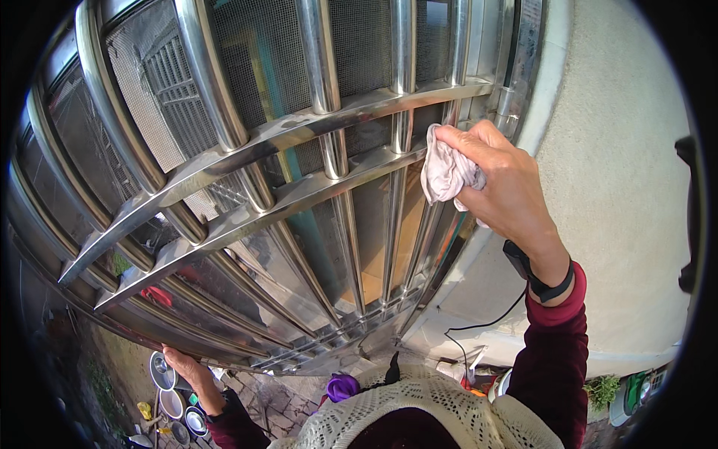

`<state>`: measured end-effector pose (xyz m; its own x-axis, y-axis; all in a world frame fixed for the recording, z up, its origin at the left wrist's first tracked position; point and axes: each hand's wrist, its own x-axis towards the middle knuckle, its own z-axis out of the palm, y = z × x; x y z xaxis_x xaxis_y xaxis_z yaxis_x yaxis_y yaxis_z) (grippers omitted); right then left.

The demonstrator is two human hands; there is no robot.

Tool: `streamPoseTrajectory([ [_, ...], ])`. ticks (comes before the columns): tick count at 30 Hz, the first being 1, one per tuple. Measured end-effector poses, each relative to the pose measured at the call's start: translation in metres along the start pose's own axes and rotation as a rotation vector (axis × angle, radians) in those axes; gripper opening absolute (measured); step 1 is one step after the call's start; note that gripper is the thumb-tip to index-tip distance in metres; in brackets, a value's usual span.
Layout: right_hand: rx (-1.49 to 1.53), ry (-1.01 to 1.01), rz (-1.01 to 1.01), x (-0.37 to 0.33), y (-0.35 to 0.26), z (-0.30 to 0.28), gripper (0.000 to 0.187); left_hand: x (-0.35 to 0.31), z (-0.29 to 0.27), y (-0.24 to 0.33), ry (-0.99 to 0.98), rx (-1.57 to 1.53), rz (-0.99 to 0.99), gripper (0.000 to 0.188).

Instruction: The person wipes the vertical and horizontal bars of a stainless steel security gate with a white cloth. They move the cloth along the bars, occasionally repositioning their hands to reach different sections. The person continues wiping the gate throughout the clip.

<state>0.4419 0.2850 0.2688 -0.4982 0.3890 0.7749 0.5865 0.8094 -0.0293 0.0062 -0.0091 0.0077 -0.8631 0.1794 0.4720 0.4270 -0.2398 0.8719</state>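
My right hand (505, 183) is closed around a crumpled pale pink-white cloth (449, 168). The cloth presses against the right end of a flat metal crossbar (299, 196) on a shiny stainless-steel window grille. A second crossbar (284, 129) runs just above it, and round upright bars (321, 56) pass through both. Low on the left, my left hand (193, 374) has its fingers stretched out, their tips at the outer lower edge of the grille. It appears to hold nothing, though its fingertips are partly hard to make out.
Mesh-screened window panes (258, 67) lie behind the bars. A pale plastered wall (621, 172) rises on the right, with a black cable (486, 323) hanging in front. Several basins (172, 404) stand on the paved ground below left. A green plant (602, 391) grows at lower right.
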Motion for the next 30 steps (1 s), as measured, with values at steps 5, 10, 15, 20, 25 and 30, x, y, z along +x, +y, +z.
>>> streamPoseTrajectory([
  [5, -0.022, -0.128, 0.090, 0.001, -0.018, 0.002, 0.060, 0.002, 0.006, 0.004, -0.240, -0.309, -0.086, 0.082],
  [10, 0.101, -0.185, 0.063, 0.001, -0.018, -0.005, 0.060, 0.004, 0.001, 0.000, -0.139, -0.088, 0.047, 0.084],
  [15, -0.138, -0.257, 0.130, 0.003, -0.011, -0.007, 0.062, 0.006, -0.011, -0.012, -0.088, -0.027, -0.053, 0.084],
  [20, -0.030, -0.277, 0.066, 0.010, -0.010, -0.004, 0.064, 0.003, -0.005, -0.008, 0.009, -0.050, -0.049, 0.087],
  [25, 0.243, -0.372, 0.099, 0.010, -0.007, -0.007, 0.068, 0.000, 0.005, 0.002, 0.059, -0.053, -0.057, 0.087],
  [30, -0.097, -0.308, 0.136, 0.014, -0.004, -0.006, 0.061, 0.003, 0.002, 0.002, 0.040, -0.072, -0.061, 0.089],
])
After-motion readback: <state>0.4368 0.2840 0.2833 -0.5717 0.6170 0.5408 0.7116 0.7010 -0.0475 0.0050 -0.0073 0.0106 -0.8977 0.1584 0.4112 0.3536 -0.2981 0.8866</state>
